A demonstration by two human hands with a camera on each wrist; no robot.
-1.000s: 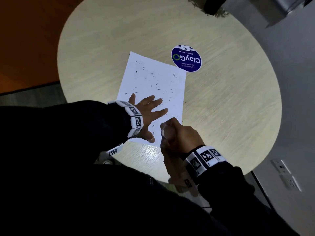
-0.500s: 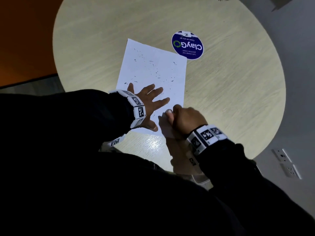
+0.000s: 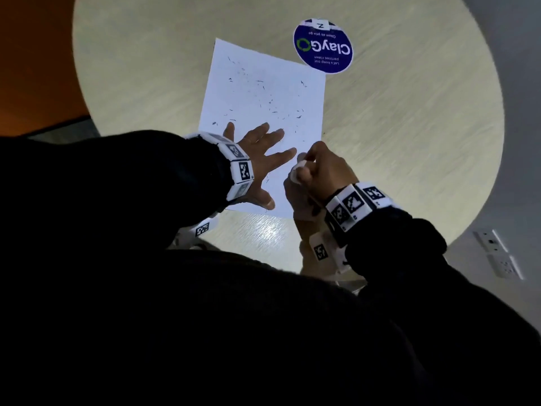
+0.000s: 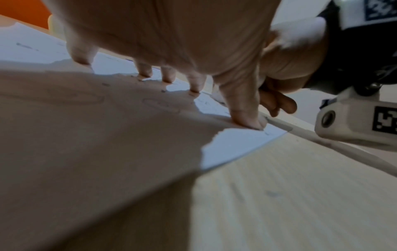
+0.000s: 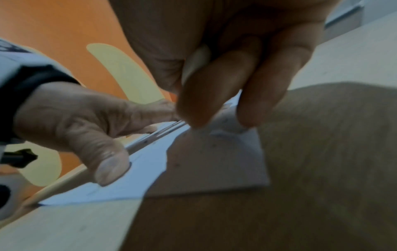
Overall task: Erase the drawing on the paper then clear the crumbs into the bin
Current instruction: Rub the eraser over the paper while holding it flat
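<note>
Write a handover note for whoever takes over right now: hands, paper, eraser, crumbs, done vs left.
Left hand: open, fingers spread, pressing the paper flat on the round table.
Right hand: gripping the white eraser at the paper's near right edge.
Crumbs: dark specks scattered across the sheet; no drawing lines can be made out in the head view.
Left: finish any erasing, then clear the crumbs. No bin in view.

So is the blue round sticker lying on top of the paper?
No, the blue round sticker sits on the bare table just past the paper's far right corner, not overlapping it.
</note>
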